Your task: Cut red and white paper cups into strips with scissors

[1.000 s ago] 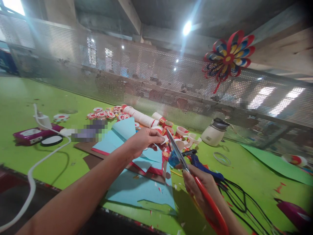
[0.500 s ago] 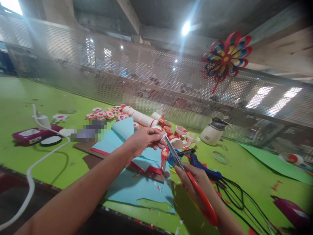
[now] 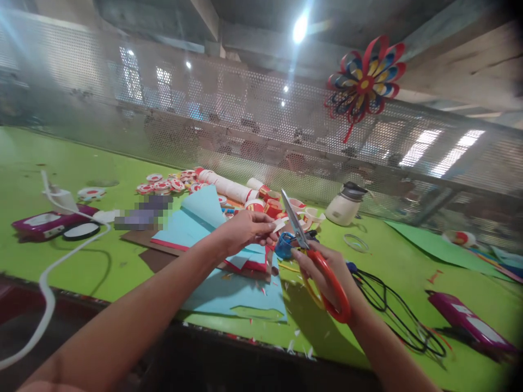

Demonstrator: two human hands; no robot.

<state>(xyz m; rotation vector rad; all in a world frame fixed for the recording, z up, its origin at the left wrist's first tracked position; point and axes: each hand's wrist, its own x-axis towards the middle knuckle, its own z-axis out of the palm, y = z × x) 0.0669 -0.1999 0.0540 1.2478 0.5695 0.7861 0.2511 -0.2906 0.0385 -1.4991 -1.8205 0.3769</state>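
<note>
Green covers the counter, which runs along a perforated metal screen. In the head view two hands work above it. The left hand pinches a small paper piece, white with red, between its fingertips, just over a pile of blue sheets. The right hand grips one pair of scissors by the red handles, blades pointing up and away, tips close beside the paper piece; whether the blades are parted I cannot tell.

Under the hands lie several blue sheets, with red and brown card showing below them. Behind them stands a row of white and red cups, some nested on their side, too blurred to count. A cluster of round red-and-white discs lies to the left. One white jar with a dark lid stands near the screen. One blue glue gun lies beside the right hand, and black cables trail from there. Two magenta boxes show, one far left, one far right. One white cord loops over the counter's edge. One paper pinwheel hangs on the screen.
</note>
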